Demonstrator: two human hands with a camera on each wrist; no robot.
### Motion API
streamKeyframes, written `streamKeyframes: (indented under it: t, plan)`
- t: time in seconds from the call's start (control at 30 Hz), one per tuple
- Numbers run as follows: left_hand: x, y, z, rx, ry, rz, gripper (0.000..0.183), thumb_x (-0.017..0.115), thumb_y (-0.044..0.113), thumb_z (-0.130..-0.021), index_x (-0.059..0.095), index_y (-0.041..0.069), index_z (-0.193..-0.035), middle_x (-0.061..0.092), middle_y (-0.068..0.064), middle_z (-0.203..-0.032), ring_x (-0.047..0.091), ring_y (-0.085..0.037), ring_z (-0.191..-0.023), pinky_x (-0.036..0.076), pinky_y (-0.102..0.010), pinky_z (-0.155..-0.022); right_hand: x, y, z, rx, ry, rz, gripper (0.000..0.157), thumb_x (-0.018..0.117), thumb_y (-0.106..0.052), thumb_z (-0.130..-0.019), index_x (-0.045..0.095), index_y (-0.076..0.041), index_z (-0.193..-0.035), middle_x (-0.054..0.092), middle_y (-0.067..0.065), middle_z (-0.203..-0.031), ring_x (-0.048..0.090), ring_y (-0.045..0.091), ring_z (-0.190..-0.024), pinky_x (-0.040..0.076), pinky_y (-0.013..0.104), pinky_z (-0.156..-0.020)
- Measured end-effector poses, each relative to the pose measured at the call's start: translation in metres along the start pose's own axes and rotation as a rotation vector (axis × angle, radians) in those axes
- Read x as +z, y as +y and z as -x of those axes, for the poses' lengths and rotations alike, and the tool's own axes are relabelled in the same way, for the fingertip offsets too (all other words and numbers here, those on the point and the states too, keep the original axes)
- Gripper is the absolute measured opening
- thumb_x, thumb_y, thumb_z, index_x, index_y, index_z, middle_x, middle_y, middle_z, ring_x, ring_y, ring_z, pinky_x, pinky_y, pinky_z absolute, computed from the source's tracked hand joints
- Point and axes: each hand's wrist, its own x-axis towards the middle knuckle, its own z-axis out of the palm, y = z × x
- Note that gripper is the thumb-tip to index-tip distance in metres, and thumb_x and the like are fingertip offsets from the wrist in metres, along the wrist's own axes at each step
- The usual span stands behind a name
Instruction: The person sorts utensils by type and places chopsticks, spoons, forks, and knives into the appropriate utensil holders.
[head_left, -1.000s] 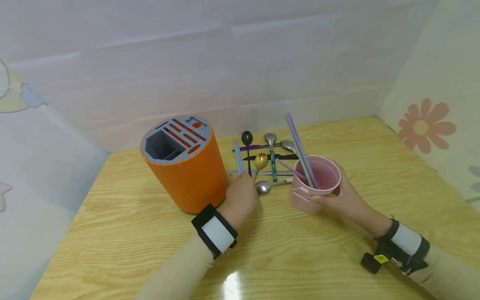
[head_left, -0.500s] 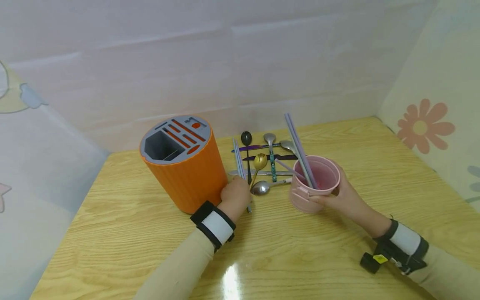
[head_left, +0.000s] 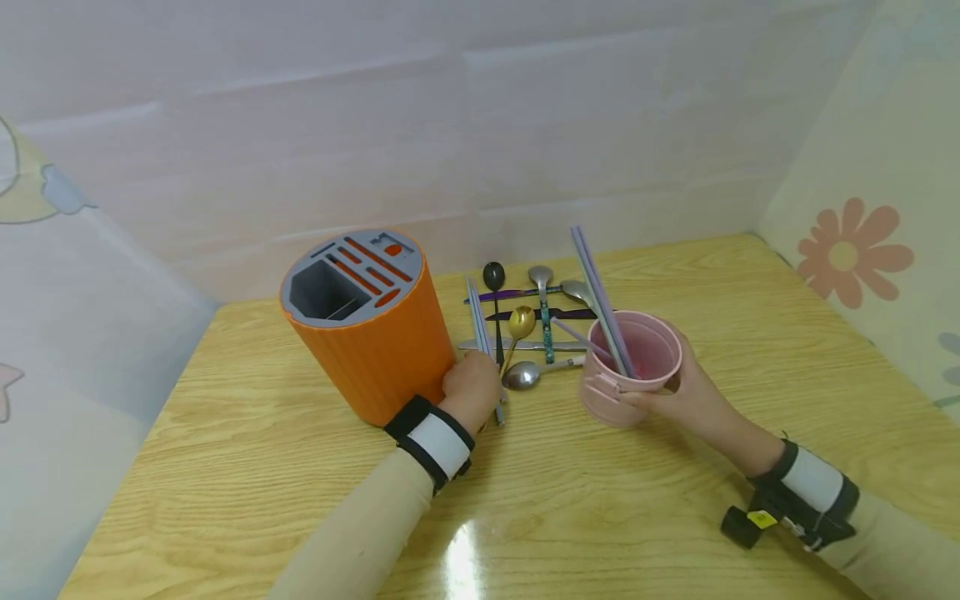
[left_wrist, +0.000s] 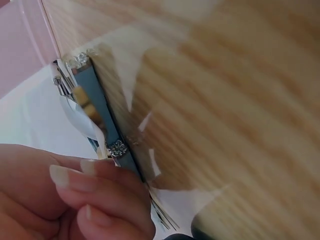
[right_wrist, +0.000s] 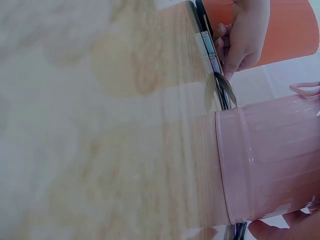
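My right hand (head_left: pixel 678 392) grips a pink cup (head_left: pixel 615 404), which stands on the table with chopsticks (head_left: pixel 600 300) leaning out of it. My left hand (head_left: pixel 471 387) is low at the near ends of several grey-blue chopsticks (head_left: pixel 478 321), beside an orange utensil holder (head_left: pixel 390 367). In the left wrist view its fingers (left_wrist: pixel 107 195) are curled next to a blue-grey bar with silvery trim (left_wrist: pixel 95 95) and a blurred gold piece (left_wrist: pixel 87 106); whether they pinch anything is hidden. A gold spoon (head_left: pixel 522 323) lies just beyond that hand, its handle pointing at it.
Between holder and cup lie a black spoon (head_left: pixel 493 277), a silver spoon (head_left: pixel 522 376), a teal-handled spoon (head_left: pixel 546 321) and several knives. The holder's grey top has slots and one large compartment (head_left: pixel 322 292). A wall stands behind the table (head_left: pixel 225 483).
My left hand has moved slightly left and towards me, showing the chopsticks' near ends and more of the gold spoon's handle. The right hand and cup have stayed in place.
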Motion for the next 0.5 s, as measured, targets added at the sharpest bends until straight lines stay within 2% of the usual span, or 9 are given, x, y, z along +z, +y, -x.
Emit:
streamKeyframes:
  t: [0.1, 0.37, 0.5]
  plan:
    - [0.0005, 0.0011, -0.0015, -0.003, -0.003, -0.008, 0.029, 0.06, 0.024, -0.098, 0.065, -0.003, -0.09, 0.058, -0.007, -0.066, 0.057, -0.016, -0.057, 0.045, -0.027, -0.048, 0.0001, 0.0002, -0.0005, -0.008, 0.005, -0.005, 0.096, 0.073, 0.013, -0.077, 0.016, -0.008, -0.152, 0.034, 0.006, -0.139, 0.038, 0.015, -0.123, 0.04, 0.014, -0.094]
    - [-0.0008, 0.0013, -0.0044, -0.016, -0.065, -0.014, 0.019, 0.058, 0.008, -0.096, 0.067, -0.002, -0.083, 0.058, -0.007, -0.069, 0.052, -0.015, -0.055, 0.041, -0.026, -0.045, 0.0002, -0.0004, -0.0021, -0.035, -0.012, -0.058, 0.094, 0.071, 0.015, -0.076, 0.02, -0.01, -0.151, 0.035, 0.01, -0.141, 0.037, 0.022, -0.124, 0.04, 0.017, -0.095]
    - [-0.0003, -0.0021, -0.0054, -0.009, -0.116, 0.03, 0.024, 0.053, 0.01, -0.098, 0.063, -0.001, -0.079, 0.051, -0.006, -0.065, 0.046, -0.015, -0.051, 0.038, -0.024, -0.043, 0.0004, 0.0002, -0.0031, -0.051, -0.018, -0.082, 0.092, 0.07, 0.017, -0.075, 0.023, -0.009, -0.15, 0.036, 0.012, -0.141, 0.037, 0.023, -0.125, 0.041, 0.018, -0.096]
